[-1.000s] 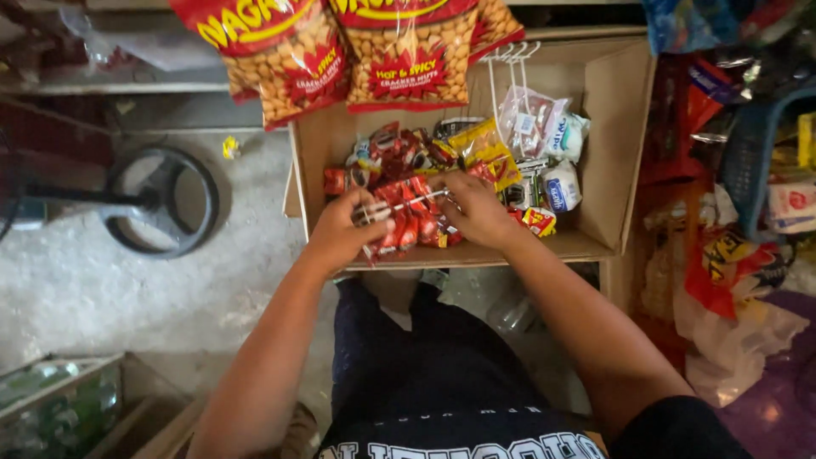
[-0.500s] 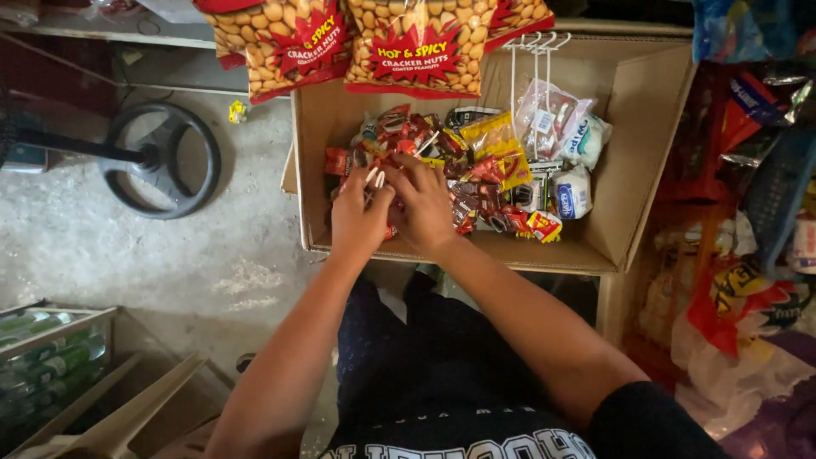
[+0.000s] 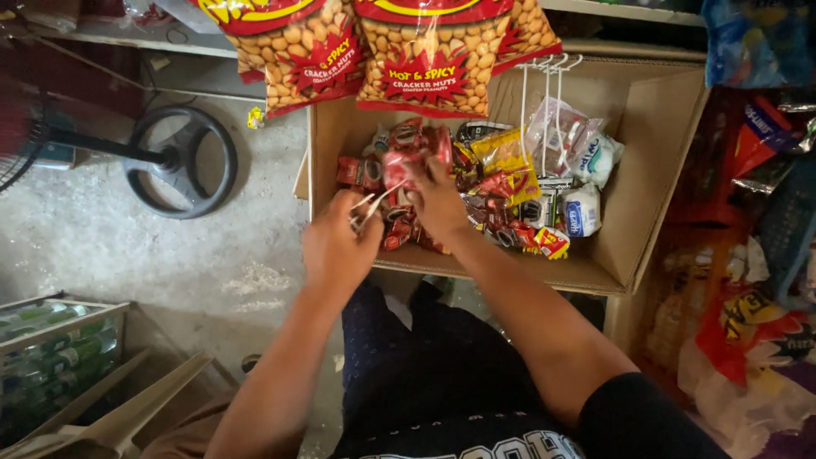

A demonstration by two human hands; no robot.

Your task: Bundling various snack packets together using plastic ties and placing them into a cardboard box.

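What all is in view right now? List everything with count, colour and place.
cardboard box: one, brown, open, centre right
small snack sachets: many, mostly red and yellow, inside the box
white packets: at least two, right side of the box
wire hooks: several, white, at the box's back wall
nut bags: at least three, red and clear, hanging at top
fan base: one, black ring, on the floor at left
bottle crate: one, green bottles, lower left
left hand: holds a thin white hook at the box's front edge
right hand: fingers on a red sachet
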